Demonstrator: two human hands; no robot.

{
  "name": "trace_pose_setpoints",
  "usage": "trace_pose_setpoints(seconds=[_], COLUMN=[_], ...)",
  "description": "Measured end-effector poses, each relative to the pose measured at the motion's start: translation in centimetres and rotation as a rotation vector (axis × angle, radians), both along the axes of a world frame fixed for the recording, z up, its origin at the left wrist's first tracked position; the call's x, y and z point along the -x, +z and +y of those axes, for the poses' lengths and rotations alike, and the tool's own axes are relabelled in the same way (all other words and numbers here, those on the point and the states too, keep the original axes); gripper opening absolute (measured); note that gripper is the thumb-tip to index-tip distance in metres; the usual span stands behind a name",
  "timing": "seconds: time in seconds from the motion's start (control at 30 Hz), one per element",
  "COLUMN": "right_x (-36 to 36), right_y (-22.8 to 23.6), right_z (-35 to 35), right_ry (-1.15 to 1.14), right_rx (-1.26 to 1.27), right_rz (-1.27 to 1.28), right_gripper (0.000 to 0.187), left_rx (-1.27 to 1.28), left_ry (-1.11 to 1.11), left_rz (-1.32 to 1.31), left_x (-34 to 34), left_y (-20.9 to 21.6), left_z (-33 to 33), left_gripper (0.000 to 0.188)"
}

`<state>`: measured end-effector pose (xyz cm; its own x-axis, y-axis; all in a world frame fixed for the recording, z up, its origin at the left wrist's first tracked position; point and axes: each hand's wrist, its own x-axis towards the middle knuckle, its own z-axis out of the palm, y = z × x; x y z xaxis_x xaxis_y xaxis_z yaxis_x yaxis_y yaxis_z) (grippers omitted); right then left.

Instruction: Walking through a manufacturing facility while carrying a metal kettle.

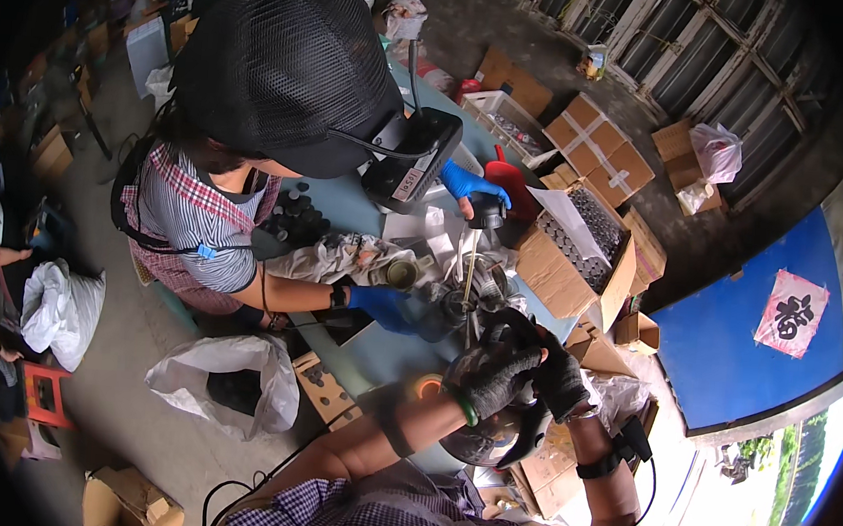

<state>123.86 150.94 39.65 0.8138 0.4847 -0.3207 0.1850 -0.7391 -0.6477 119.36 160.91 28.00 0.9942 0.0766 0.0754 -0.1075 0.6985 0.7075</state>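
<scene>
Both my hands wear dark grey gloves and are close together over the near end of the table. The fingers of my left hand (493, 380) are curled in, beside my right hand (562, 378), whose fingers are also bent. A dark object between and beyond them is mostly covered by the gloves, so I cannot make out its kind. Under my wrists sits a dark, shiny round vessel (472, 447). Across from me, a co-worker's blue-gloved hand (476, 187) lifts a black lid (487, 211) with a thin tube below it. The other blue glove (394, 308) is near clear jars (489, 278).
A blue-grey table (361, 357) carries black caps (298, 217), cloth and a metal cup (402, 273). An open carton of small round pieces (585, 237) stands right, by a red scoop (510, 183). Left on the floor is a white sack (189, 374). A blue board (759, 326) stands right.
</scene>
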Motion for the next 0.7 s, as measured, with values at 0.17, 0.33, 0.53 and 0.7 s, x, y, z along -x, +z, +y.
trace_pose_setpoints(seconds=[0.17, 0.33, 0.53, 0.7], right_x=[-1.3, 0.2, 0.8, 1.5], right_y=[-2.8, 0.8, 2.0, 3.0], right_z=[-1.4, 0.3, 0.8, 1.6], right_ry=[0.145, 0.077, 0.039, -0.04], right_rx=[-0.102, 0.007, -0.016, 0.008], right_rz=[-0.354, -0.128, -0.061, -0.021], right_gripper=[0.044, 0.054, 0.068, 0.068], left_rx=[0.079, -0.011, -0.088, -0.062], left_ry=[-0.008, 0.011, 0.022, -0.009], left_rz=[-0.022, -0.08, -0.163, -0.135], left_x=[-0.9, -0.7, -0.9, -1.1], left_y=[-1.1, -1.0, -1.5, -1.9], left_z=[-0.9, -0.3, -0.3, -0.3], left_gripper=[0.035, 0.04, 0.044, 0.046])
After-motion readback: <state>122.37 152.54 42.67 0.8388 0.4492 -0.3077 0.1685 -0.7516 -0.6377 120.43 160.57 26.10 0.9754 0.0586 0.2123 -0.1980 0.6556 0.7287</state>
